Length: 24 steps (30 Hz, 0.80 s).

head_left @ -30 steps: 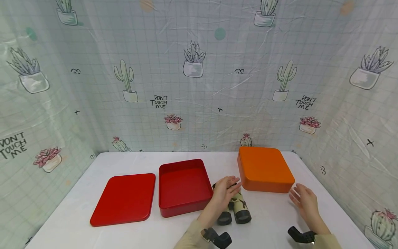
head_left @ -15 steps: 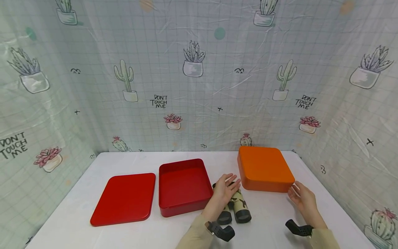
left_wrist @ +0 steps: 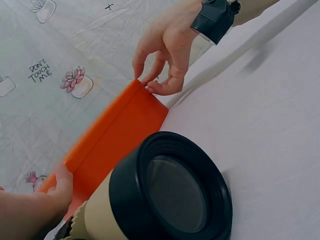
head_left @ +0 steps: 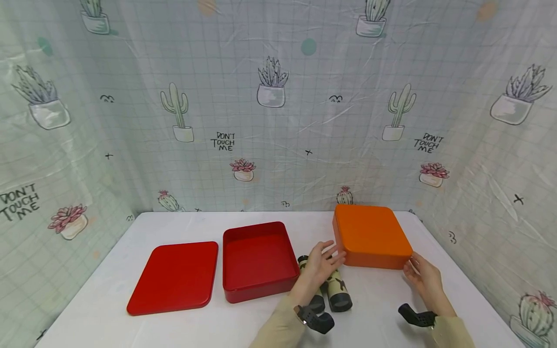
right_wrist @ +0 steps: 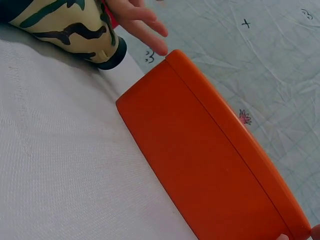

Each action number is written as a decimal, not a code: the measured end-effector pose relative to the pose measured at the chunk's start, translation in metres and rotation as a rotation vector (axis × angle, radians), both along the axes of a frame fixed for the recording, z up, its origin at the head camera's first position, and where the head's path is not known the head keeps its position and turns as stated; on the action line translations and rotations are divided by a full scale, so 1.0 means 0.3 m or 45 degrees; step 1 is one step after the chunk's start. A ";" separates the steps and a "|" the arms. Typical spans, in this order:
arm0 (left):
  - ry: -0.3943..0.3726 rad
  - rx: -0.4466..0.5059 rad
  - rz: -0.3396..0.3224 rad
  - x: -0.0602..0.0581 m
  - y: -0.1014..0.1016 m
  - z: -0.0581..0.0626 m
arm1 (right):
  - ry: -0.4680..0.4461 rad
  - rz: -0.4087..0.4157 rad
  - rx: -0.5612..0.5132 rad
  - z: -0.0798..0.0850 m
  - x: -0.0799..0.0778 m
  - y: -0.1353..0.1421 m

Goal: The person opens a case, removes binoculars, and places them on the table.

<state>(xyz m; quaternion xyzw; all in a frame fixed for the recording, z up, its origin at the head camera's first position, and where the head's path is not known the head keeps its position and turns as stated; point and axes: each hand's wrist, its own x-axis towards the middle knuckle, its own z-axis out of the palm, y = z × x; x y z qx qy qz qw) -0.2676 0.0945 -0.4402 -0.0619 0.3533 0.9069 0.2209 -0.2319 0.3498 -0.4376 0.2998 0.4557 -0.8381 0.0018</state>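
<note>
A closed orange box with an orange lid stands at the right of the table. My right hand holds the lid's near right corner between curled thumb and fingers. At the near left corner is my left hand, its fingers loosely extended; the thumb touches the box side in the left wrist view. Camouflage binoculars lie on the table under the left hand, partly hidden by it. Their black-rimmed lens end looms large in the left wrist view. A thin seam runs below the lid in the right wrist view.
An open red box stands left of the binoculars, nothing visible inside. Farther left a flat red lid lies on the white table. A cactus-print curtain closes off the back and both sides.
My left hand has moved right to the orange box's near left corner. The right hand has moved slightly up and left onto the near right corner. The box has stayed put.
</note>
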 end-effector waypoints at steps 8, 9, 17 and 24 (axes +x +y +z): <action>-0.008 -0.011 -0.009 -0.001 0.014 -0.016 | 0.042 -0.011 -0.037 0.002 0.001 0.001; -0.011 -0.012 -0.004 -0.001 0.015 -0.016 | 0.046 -0.012 -0.037 0.004 0.002 0.000; -0.014 -0.006 0.005 -0.001 0.018 -0.017 | 0.037 -0.025 0.058 0.010 0.002 -0.013; -0.032 0.033 -0.001 0.006 0.018 -0.014 | -0.020 -0.051 0.225 0.018 -0.008 -0.039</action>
